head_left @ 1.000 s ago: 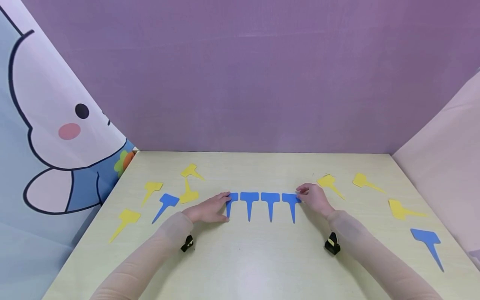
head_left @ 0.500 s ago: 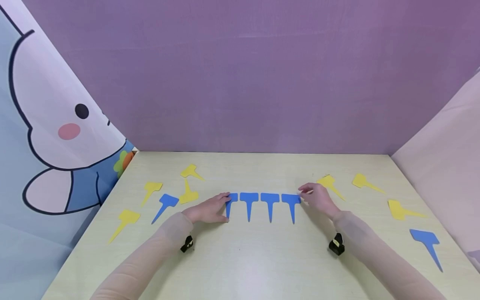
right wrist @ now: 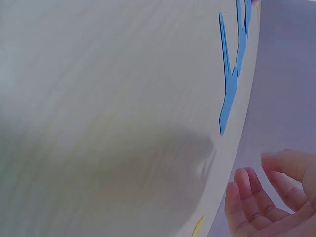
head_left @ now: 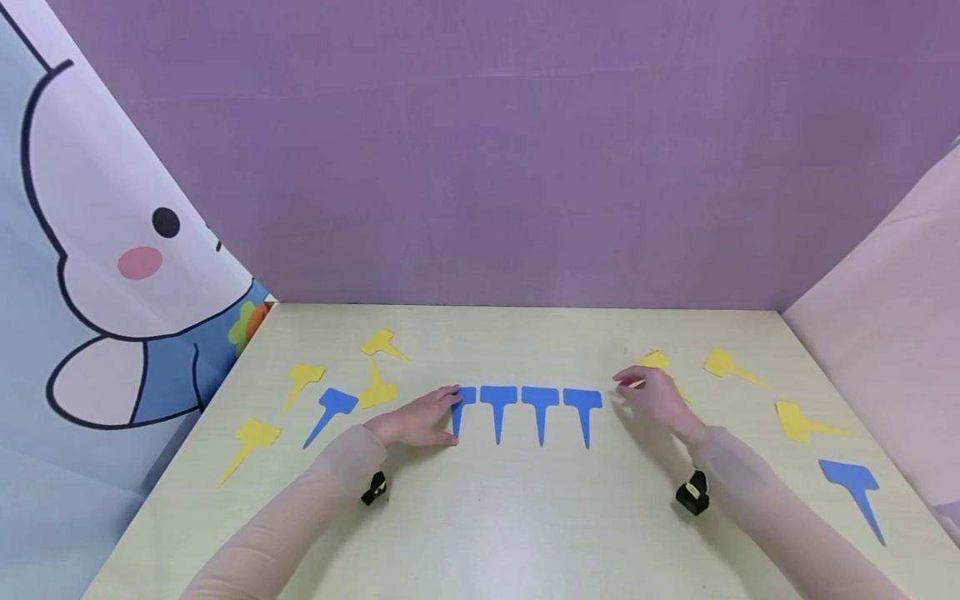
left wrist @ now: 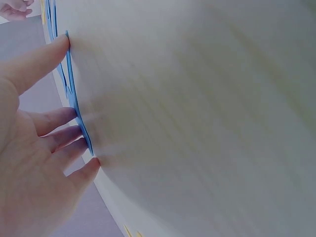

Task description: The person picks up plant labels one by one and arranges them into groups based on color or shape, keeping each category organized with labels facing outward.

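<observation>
Blue T-shaped tags (head_left: 541, 395) lie in a row of four mid-table, heads toward the purple backdrop (head_left: 487, 167), long stems pointing back at the person. In the head view, the left hand (head_left: 416, 419) spreads its thumb and fingers over the leftmost tag; the right hand (head_left: 654, 398), just beyond the row's right end, bends loosely, holds nothing and covers part of a yellow tag (head_left: 655, 359). One slanted blue tag lies out on each side, among yellow ones. The left wrist view shows fingertips (left wrist: 64, 116) touching the tag; edge-on, I can't judge how firmly. From the right wrist, thumb and fingers stand apart.
</observation>
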Motion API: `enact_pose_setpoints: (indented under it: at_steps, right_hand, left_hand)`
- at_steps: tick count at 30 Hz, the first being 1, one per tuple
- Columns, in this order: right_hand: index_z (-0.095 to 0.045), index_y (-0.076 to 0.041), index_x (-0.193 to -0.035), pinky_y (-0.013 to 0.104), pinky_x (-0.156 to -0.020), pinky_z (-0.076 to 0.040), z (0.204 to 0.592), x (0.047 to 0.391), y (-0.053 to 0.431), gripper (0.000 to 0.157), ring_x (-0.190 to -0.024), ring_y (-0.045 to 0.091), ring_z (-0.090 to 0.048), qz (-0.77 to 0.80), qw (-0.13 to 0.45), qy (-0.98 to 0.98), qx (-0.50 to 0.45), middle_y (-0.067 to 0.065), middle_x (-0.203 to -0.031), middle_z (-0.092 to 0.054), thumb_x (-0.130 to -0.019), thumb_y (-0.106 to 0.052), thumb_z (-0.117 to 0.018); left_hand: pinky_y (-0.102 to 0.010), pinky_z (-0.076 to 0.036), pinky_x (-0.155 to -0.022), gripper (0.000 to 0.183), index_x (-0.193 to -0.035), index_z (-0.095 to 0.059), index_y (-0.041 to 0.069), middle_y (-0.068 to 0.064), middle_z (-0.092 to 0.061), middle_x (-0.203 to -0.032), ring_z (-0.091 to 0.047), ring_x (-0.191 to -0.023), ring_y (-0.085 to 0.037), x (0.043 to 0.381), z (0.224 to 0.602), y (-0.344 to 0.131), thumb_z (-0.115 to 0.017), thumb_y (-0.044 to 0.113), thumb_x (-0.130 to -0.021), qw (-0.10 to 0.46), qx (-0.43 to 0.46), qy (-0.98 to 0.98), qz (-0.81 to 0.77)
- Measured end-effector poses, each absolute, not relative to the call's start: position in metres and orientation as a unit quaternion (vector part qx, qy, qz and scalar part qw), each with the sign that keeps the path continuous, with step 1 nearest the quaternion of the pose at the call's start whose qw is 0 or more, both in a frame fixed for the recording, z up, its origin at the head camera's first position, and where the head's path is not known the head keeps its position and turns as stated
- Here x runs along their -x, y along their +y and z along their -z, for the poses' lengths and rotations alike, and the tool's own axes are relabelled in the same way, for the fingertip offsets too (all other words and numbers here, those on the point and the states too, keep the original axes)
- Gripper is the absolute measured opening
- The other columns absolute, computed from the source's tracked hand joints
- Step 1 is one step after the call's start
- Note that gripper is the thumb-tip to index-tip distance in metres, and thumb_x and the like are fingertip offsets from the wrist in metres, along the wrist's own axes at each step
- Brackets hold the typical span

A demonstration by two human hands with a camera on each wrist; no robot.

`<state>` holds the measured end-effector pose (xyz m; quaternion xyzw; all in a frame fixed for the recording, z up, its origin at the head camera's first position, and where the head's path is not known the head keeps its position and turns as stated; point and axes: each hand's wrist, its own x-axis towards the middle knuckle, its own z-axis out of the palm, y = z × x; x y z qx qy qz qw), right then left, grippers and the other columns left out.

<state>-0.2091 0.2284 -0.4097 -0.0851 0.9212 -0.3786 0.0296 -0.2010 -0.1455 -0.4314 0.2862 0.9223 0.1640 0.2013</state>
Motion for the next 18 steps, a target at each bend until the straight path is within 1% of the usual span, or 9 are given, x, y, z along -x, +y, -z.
enact_pose_setpoints:
  at_steps: [6, 12, 18]
  right_hand:
    - [-0.059, 0.010, -0.102, 0.033, -0.066, -0.050, 0.407, 0.205, 0.239, 0.022, -0.079, 0.030, -0.060, 0.369, 0.009, 0.924, 0.096, 0.024, -0.096, -0.061, -0.083, -0.001, -0.056]
    - [-0.059, 0.009, -0.103, 0.037, -0.068, -0.050, 0.403, 0.200, 0.250, 0.023, -0.081, 0.031, -0.059, 0.354, 0.010, 0.931, 0.090, 0.025, -0.098, -0.060, -0.083, -0.002, -0.055]
    - [-0.059, 0.009, -0.103, 0.035, -0.066, -0.050, 0.401, 0.195, 0.262, 0.023, -0.081, 0.033, -0.059, 0.344, 0.003, 0.935, 0.090, 0.024, -0.098, -0.060, -0.084, -0.003, -0.055]
  left_hand:
    - [-0.038, -0.017, -0.107, 0.072, -0.138, -0.025, -0.001, -0.014, -0.013, -0.146, -0.015, -0.133, -0.028, 0.201, 0.431, -0.146, -0.059, 0.033, -0.084, 0.200, -0.286, 0.923, -0.162]
    - [-0.039, -0.018, -0.107, 0.072, -0.137, -0.025, -0.002, -0.016, -0.014, -0.146, -0.015, -0.133, -0.029, 0.201, 0.430, -0.146, -0.059, 0.032, -0.084, 0.201, -0.289, 0.921, -0.165]
    - [-0.039, -0.017, -0.107, 0.071, -0.137, -0.025, -0.003, -0.017, -0.014, -0.145, -0.015, -0.132, -0.030, 0.201, 0.428, -0.145, -0.059, 0.031, -0.084, 0.199, -0.294, 0.919, -0.169]
